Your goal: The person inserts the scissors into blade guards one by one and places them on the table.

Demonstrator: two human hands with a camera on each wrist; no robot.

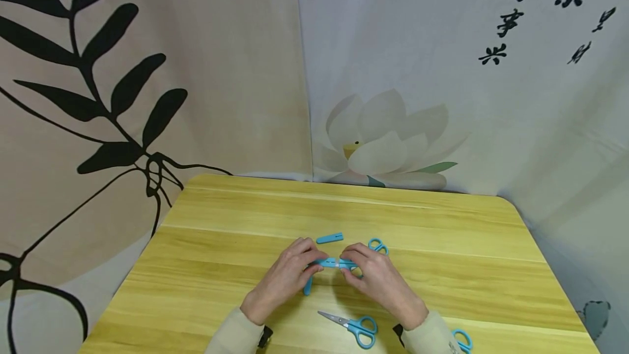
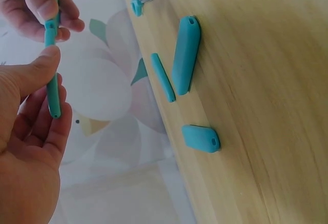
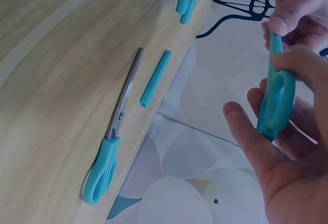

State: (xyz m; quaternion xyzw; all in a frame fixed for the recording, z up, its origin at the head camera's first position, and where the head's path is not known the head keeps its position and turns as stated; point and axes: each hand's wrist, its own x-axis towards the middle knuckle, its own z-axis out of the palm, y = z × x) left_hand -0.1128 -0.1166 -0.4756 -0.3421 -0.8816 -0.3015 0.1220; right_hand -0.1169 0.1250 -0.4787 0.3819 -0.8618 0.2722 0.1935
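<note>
Between finger and thumb, my left hand (image 1: 290, 269) pinches a blue blade cover (image 1: 325, 262). My right hand (image 1: 380, 283) grips a pair of blue-handled scissors (image 3: 281, 101) by its handles. Cover and scissors are lined up end to end over the table, a narrow strip of metal showing between them in the head view; the rest of the blades is hidden. Close by the left hand lie one cover (image 1: 330, 238) behind and another (image 1: 308, 287) below. Behind the right hand, the handles of more scissors (image 1: 378, 246) stick out.
Uncovered scissors (image 1: 350, 328) lie on the wooden table (image 1: 206, 288) between the forearms, their tips pointing left. Another blue handle (image 1: 463, 340) shows beside the right sleeve. Printed cloths (image 1: 245, 70) hang behind the table's far edge.
</note>
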